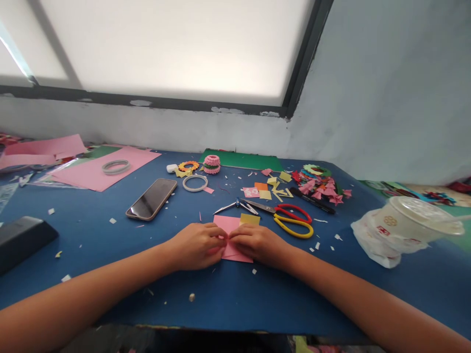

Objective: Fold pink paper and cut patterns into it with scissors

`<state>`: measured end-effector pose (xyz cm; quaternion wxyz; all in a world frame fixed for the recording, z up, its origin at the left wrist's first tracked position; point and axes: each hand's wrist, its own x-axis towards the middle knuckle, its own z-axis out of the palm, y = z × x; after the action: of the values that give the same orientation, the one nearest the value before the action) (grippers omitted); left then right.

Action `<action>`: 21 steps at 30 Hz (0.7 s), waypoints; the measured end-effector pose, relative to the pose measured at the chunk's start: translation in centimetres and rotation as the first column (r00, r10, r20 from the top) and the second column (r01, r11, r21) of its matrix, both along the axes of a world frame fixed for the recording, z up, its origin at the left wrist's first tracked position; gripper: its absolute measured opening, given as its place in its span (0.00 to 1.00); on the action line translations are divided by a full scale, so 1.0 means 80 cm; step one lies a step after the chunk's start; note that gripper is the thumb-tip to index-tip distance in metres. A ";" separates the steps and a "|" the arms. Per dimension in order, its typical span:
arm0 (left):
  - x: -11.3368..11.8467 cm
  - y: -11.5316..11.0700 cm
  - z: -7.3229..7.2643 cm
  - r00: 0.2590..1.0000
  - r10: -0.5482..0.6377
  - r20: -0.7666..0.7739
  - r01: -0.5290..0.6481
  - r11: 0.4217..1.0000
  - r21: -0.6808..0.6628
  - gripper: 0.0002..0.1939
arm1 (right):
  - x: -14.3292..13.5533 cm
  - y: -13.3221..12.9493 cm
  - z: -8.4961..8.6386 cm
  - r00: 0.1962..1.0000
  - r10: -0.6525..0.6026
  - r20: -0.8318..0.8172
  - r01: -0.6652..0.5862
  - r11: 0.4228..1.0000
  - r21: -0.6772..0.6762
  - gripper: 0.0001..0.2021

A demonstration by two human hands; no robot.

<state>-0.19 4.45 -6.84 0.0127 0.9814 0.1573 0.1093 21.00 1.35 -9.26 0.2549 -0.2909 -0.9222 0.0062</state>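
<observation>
Pink paper (227, 223) lies on the blue table in front of me, with a fold or a second layer showing at its lower edge. My left hand (200, 245) is closed on its left side, fingertips pinching the paper near the middle. From the right, my right hand (259, 242) presses its bent fingers on the same paper, and the two hands' fingertips almost meet. A yellow paper square (249, 219) sits just beyond my right fingers. Behind the paper are a compass (238, 202) with spread legs and scissors (290, 215) with red and yellow handles.
A phone (151, 198) and a tape roll (195, 183) lie to the left. Pink sheets (106, 171) carry another roll (116, 167). Right are a black pen (312, 200), folded paper pieces (320, 186) and a lidded cup (405, 223) in a plastic bag. A dark box (25, 242) stands far left.
</observation>
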 end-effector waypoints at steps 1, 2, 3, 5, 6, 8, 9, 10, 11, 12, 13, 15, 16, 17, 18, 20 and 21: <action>0.001 -0.002 0.002 1.000 -0.009 -0.021 0.009 1.000 -0.002 0.12 | 0.000 0.001 0.001 1.000 0.006 0.009 -0.006 1.000 0.008 0.10; 0.002 -0.004 0.005 0.999 -0.013 -0.047 0.013 1.000 -0.001 0.11 | -0.001 0.001 0.002 1.000 0.011 0.019 -0.011 1.000 0.021 0.10; 0.003 -0.007 0.008 0.997 -0.011 -0.075 0.011 1.000 0.004 0.10 | -0.001 0.001 0.003 0.999 0.013 0.035 -0.014 0.999 0.036 0.09; 0.005 -0.014 0.014 0.992 0.006 -0.130 -0.003 1.000 0.024 0.11 | -0.003 -0.002 0.006 0.997 0.006 0.083 -0.011 0.998 0.068 0.10; 0.006 -0.018 0.016 0.989 0.013 -0.150 -0.007 0.999 0.040 0.13 | -0.004 -0.005 0.009 0.994 -0.005 0.112 -0.004 0.997 0.074 0.10; 0.008 -0.025 0.020 0.984 0.008 -0.181 0.006 0.997 0.077 0.15 | -0.006 -0.011 0.014 0.985 -0.035 0.168 0.025 0.998 0.063 0.10; 0.009 -0.027 0.021 0.981 -0.001 -0.194 0.020 0.996 0.092 0.14 | -0.007 -0.015 0.016 0.981 -0.051 0.189 0.043 0.998 0.049 0.10; 0.009 -0.028 0.022 0.979 -0.008 -0.204 0.030 0.994 0.104 0.13 | -0.007 -0.018 0.019 0.977 -0.067 0.203 0.061 0.997 0.035 0.10; 0.009 -0.029 0.022 0.978 -0.012 -0.209 0.037 0.993 0.115 0.12 | -0.007 -0.021 0.021 0.974 -0.082 0.212 0.079 0.997 0.022 0.11; 0.009 -0.030 0.023 0.977 -0.014 -0.211 0.041 0.991 0.125 0.11 | -0.007 -0.023 0.022 0.972 -0.096 0.215 0.095 0.995 0.013 0.11; 0.009 -0.030 0.023 0.978 -0.012 -0.210 0.042 0.989 0.138 0.10 | -0.007 -0.024 0.023 0.971 -0.104 0.214 0.105 0.994 0.006 0.10; 0.008 -0.031 0.023 0.981 -0.005 -0.194 0.039 0.984 0.172 0.08 | -0.007 -0.024 0.024 0.973 -0.112 0.199 0.117 0.993 -0.013 0.10; 0.007 -0.031 0.023 0.984 -0.006 -0.180 0.041 0.981 0.189 0.07 | -0.007 -0.023 0.024 0.976 -0.113 0.188 0.120 0.992 -0.024 0.11; 0.006 -0.031 0.022 0.987 -0.017 -0.161 0.051 0.977 0.207 0.07 | -0.006 -0.022 0.023 0.978 -0.112 0.177 0.120 0.992 -0.038 0.11; 0.005 -0.030 0.021 0.990 -0.036 -0.136 0.066 0.972 0.225 0.07 | -0.006 -0.021 0.022 0.980 -0.108 0.166 0.118 0.992 -0.050 0.12; 0.003 -0.028 0.018 0.992 -0.098 -0.075 0.114 0.960 0.254 0.08 | -0.005 -0.018 0.020 0.984 -0.099 0.148 0.110 0.992 -0.065 0.13; 0.002 -0.027 0.016 0.990 -0.135 -0.048 0.143 0.954 0.264 0.09 | -0.005 -0.017 0.019 0.985 -0.098 0.140 0.108 0.992 -0.067 0.13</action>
<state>0.00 2.32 -5.55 -0.1140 0.9843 0.0718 0.1138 20.60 -0.02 -7.76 0.1804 -0.3470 -0.9203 0.0073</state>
